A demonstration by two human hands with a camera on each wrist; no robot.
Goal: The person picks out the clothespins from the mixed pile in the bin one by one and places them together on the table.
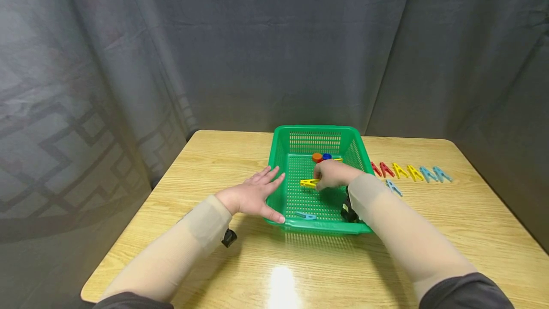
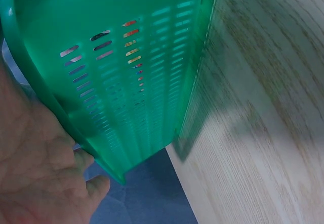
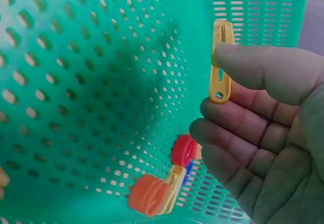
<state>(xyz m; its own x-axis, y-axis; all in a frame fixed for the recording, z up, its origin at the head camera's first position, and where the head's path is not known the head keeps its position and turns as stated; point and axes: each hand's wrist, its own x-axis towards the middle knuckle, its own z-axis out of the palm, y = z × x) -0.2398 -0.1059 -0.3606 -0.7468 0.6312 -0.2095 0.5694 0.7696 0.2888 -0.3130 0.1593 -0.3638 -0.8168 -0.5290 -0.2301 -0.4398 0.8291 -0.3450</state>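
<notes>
A green perforated basket (image 1: 279, 151) stands on the wooden table. My right hand (image 1: 332, 175) is inside it and pinches a yellow clothespin (image 1: 309, 182) between thumb and fingers; in the right wrist view the clothespin (image 3: 221, 62) hangs just above the basket floor (image 3: 76, 107). My left hand (image 1: 253, 197) lies with straight fingers against the basket's left wall, thumb near the front corner. In the left wrist view the palm (image 2: 35, 178) presses the green wall (image 2: 116, 82). A blue clothespin (image 1: 305, 215) lies at the basket's front.
Orange (image 1: 317, 157) and blue (image 1: 327, 156) caps sit at the basket's far end, with orange caps (image 3: 149, 193) near my fingers. A row of red, yellow and blue clothespins (image 1: 409, 172) lies on the table right of the basket. Grey curtains surround the table.
</notes>
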